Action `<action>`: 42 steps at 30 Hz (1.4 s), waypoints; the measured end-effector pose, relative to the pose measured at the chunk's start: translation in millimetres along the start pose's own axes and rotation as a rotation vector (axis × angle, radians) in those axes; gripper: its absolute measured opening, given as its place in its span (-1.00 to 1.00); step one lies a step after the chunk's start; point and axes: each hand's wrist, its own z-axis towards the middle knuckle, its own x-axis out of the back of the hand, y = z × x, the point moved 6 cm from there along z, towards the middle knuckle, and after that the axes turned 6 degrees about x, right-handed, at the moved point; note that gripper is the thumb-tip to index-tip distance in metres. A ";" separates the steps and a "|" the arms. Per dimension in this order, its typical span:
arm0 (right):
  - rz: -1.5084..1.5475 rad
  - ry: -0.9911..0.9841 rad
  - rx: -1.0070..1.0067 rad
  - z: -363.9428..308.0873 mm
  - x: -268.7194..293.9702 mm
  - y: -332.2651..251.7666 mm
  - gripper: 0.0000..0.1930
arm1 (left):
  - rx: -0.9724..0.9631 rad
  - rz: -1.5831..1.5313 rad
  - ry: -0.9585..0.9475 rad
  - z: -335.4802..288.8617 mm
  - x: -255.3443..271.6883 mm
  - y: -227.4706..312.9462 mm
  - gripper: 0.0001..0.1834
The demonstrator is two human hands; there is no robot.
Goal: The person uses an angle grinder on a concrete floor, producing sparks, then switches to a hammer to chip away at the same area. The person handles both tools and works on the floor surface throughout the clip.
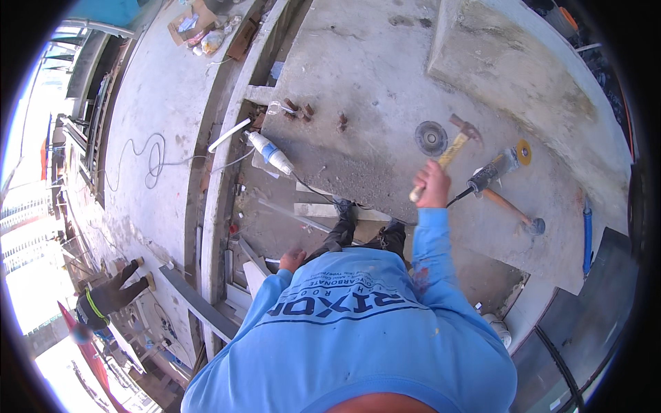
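Note:
My right hand [432,183] is closed around the pale wooden handle of a claw hammer [457,146], held above a concrete slab with its head pointing up and away. Beyond it lies a dark round disc [432,139]. To its right rests an angle grinder [493,172] with a yellow disc and a black cord, partly across the wooden handle of a second hammer [508,208]. My left hand [292,259] hangs low beside my left leg; its fingers are too small and partly hidden to read.
A white and blue cylindrical piece [271,153] joins cords near the slab's left edge. Rusty metal stubs [303,111] rise from the slab. A concrete block [509,55] stands far right. Another person [103,303] bends at lower left. Debris lies beside a cardboard box [195,24].

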 end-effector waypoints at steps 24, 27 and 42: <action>-0.086 -0.027 0.355 -35.3 4.0 -128.1 -0.77 | 0.008 0.269 -0.051 24.2 -19.2 -49.7 -0.65; -0.243 0.137 0.730 -73.5 46.0 -210.5 -0.81 | 0.045 0.409 -0.063 26.5 -20.9 -50.1 -0.70; -0.091 -0.045 0.296 30.8 9.9 -2.1 -0.78 | -0.093 -0.032 -0.022 1.3 -1.1 20.1 -0.55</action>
